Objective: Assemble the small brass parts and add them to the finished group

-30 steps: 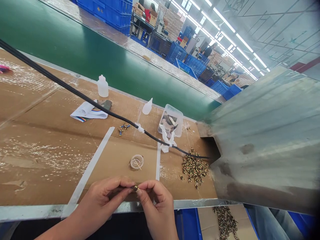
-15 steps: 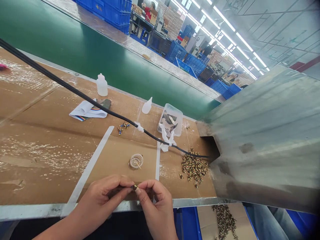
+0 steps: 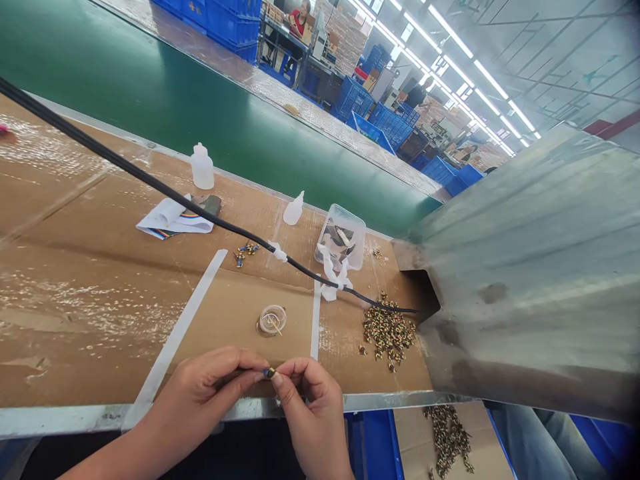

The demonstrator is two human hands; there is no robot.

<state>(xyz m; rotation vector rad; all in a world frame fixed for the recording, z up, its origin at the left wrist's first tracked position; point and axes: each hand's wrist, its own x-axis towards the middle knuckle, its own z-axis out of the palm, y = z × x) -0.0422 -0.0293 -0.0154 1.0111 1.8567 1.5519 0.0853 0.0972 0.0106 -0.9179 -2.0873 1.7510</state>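
Between my two hands, over the front edge of the cardboard-covered bench, is a tiny dark, yellow and blue piece (image 3: 270,373). My left hand (image 3: 210,387) pinches its blue end between thumb and forefinger. The thumb and forefinger of my right hand (image 3: 311,407) close on its dark and yellow end. Just beyond the fingers stands a small clear cup (image 3: 273,321) with a thin stick in it. A few similar blue and yellow pieces (image 3: 245,253) lie farther back. To the right is a heap of small dark and yellow pieces (image 3: 389,333).
A black cable (image 3: 165,190) crosses above the bench. Two white squeeze bottles (image 3: 203,168) and a clear plastic box (image 3: 359,253) stand toward the back. A metal panel (image 3: 520,280) bounds the right side. Behind the bench runs a green belt (image 3: 210,107).
Both hands keep their pinch on the small piece, with slightly more of its blue end showing now. The camera view has shifted slightly.
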